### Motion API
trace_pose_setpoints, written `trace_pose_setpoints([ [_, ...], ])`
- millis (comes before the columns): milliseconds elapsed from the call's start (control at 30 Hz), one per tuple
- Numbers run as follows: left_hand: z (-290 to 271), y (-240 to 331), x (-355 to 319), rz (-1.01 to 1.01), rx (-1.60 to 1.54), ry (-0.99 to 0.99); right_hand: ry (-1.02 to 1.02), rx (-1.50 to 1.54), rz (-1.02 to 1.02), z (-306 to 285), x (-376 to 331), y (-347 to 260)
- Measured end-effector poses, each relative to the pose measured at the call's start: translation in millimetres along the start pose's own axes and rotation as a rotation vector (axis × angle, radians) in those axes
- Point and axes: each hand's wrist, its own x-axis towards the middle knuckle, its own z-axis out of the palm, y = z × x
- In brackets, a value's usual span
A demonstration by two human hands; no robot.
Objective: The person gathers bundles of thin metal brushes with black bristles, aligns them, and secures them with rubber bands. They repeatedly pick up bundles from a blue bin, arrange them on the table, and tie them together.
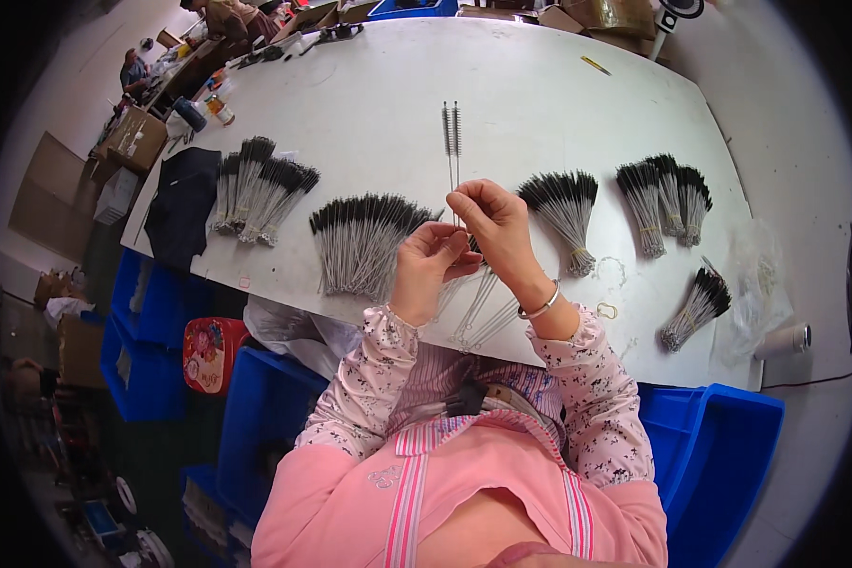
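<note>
Two thin wire brushes with dark bristle tips stand upright, side by side, above the table. My right hand pinches their wire stems between thumb and fingers. Just below and to the left, my left hand closes on the lower part of the stems; its fingertips are partly hidden. A wide pile of similar brushes lies left of my left hand. Under my hands are several loose brushes, partly covered. To the right of my right hand rests a bundle of brushes, gathered near its lower end.
More brush bundles lie at left, at right and near the right edge of the white table. A dark cloth, a plastic bag and a yellow cutter are there too. Blue bins stand below.
</note>
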Motion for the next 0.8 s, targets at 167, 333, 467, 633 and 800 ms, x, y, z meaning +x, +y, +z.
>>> trace_pose_setpoints([
  [167,-3,3,-21,-0.117,-0.018,-0.051,0.015,0.088,0.108,1,-13,4],
  [333,-8,-16,-55,-0.531,-0.163,-0.207,0.122,0.241,0.452,-27,-71,22],
  [467,-8,-34,-85,-0.822,-0.337,-0.171,0.213,0.371,0.674,-36,-130,41],
  [633,-11,-58,-105,-1.029,-0.365,-0.250,0.361,0.423,0.776,-44,-180,51],
  [800,-1,-56,-105,-1.192,-0.372,-0.284,0.467,0.434,0.802,-51,-201,45],
])
